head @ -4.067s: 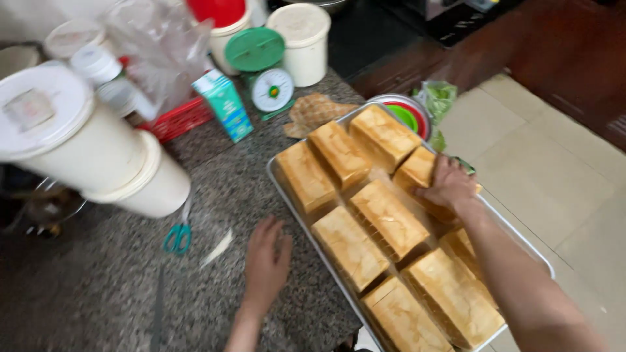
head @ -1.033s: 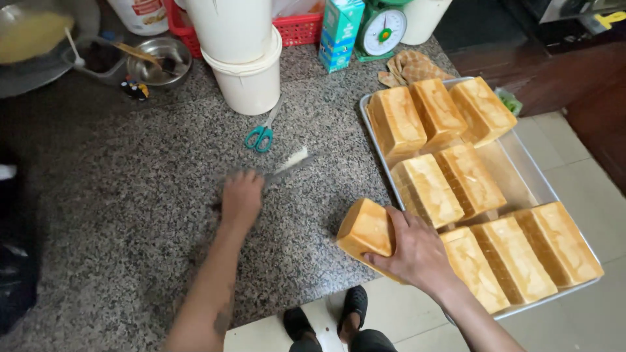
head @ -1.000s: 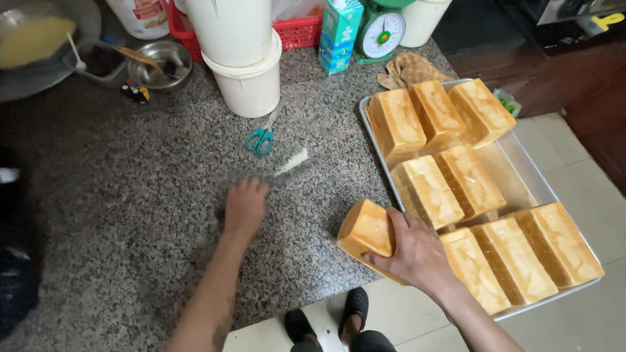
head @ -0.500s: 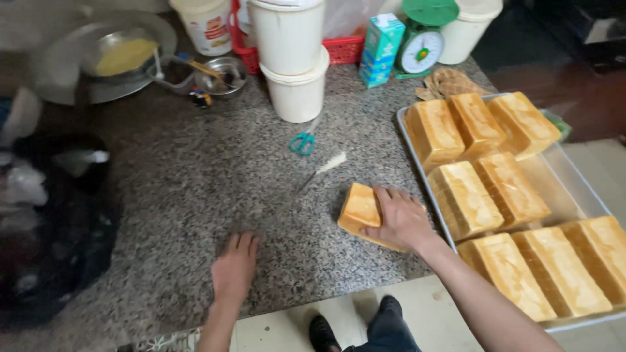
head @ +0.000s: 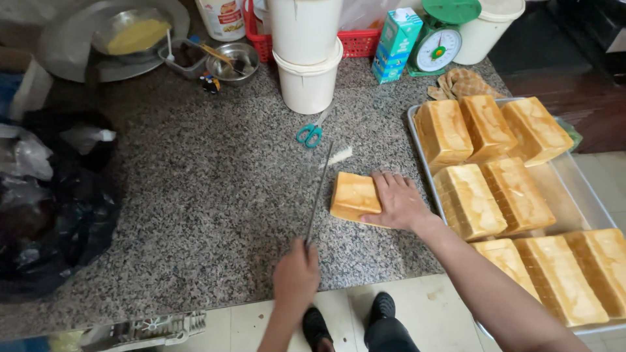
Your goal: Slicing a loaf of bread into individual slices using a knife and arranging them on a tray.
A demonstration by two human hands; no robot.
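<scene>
Soft even daylight, sharp, faint shadows

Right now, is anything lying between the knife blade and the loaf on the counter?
Nothing visible. The left hand holds the long knife, whose blade runs just left of the loaf, with only bare granite counter between them. The right hand rests on the loaf's far side. The scissors lie beyond the blade tip.

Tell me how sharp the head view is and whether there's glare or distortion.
Head view: mostly sharp, soft even light; the knife in the left hand and the loaf under the right hand are crisp; faint sheen on the tray; wide-angle bending toward the edges; black bag lacks detail.
</scene>
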